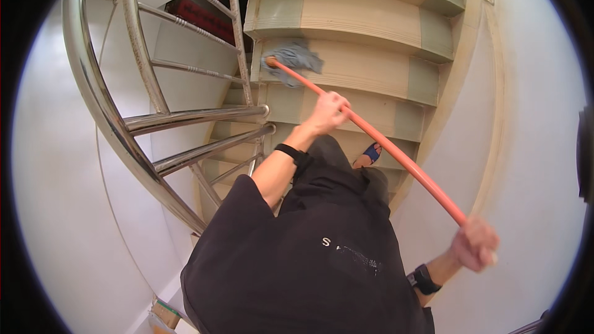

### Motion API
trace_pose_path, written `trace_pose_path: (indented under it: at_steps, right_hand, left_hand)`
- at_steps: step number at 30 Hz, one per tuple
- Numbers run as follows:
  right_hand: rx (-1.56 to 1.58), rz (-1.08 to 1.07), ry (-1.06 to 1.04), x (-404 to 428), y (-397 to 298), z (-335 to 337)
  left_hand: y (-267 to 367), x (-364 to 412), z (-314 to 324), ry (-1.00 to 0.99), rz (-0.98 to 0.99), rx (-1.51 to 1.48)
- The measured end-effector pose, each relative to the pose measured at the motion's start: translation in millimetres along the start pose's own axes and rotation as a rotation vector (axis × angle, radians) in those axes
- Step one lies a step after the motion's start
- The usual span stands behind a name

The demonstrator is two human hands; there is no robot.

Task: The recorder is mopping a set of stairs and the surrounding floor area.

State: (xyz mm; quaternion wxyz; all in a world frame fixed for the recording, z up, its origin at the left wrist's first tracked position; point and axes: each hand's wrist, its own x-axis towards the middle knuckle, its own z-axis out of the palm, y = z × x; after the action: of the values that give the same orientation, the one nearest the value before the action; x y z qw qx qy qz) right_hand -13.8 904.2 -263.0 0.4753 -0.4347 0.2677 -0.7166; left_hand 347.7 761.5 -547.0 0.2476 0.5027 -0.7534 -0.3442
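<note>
A mop with an orange-red handle (pixel 403 157) slants across the view from lower right to upper left. Its grey-blue cloth head (pixel 297 58), slightly blurred, rests at the left end of a stair tread (pixel 362 62), close to the railing. Around the lower part of the shaft, nearer the cloth, my left hand (pixel 330 110) is closed. My right hand (pixel 475 243) grips the upper end of the handle, close to the wall on the right.
Polished metal railings (pixel 195 120) with several bars curve along the left. Beige steps with greenish ends rise ahead. A white wall (pixel 524 148) borders the right. My foot in a blue sandal (pixel 372 152) stands on a lower step. A cardboard box (pixel 166 314) sits at the lower left.
</note>
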Motion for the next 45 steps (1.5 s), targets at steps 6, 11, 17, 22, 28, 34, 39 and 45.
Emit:
trace_pose_path:
  at_steps: [6, 11, 17, 22, 28, 34, 39, 45]
  right_hand:
    - [-0.094, 0.049, -0.352, 45, 27, 67]
    - [-0.099, 0.035, -0.389, 53, 15, 66]
    - [-0.252, -0.126, -0.442, 42, -84, 56]
    - [-0.443, -0.118, -0.454, 19, -139, 65]
    - [-0.685, -0.208, -0.367, -17, -174, 42]
    - [-0.773, -0.286, -0.102, -58, -169, 30]
    - [-0.694, -0.430, -0.044, -55, -178, 37]
    - [-0.332, -0.471, -0.033, -27, -167, 50]
  left_hand:
    - [-3, -26, -73, 0.134, -0.172, -0.163]
    - [13, -18, -44, 0.128, 0.038, -0.166]
    - [71, -4, 44, -0.016, 0.267, 0.039]
    - [155, 60, 110, -0.255, 0.285, -0.320]
    - [251, 112, 180, -0.564, 0.471, -0.405]
    - [263, 129, 226, -0.678, 0.595, -0.471]
    - [267, 115, 188, -0.770, 0.573, -0.326]
    - [236, 71, 92, -0.615, 0.352, -0.273]
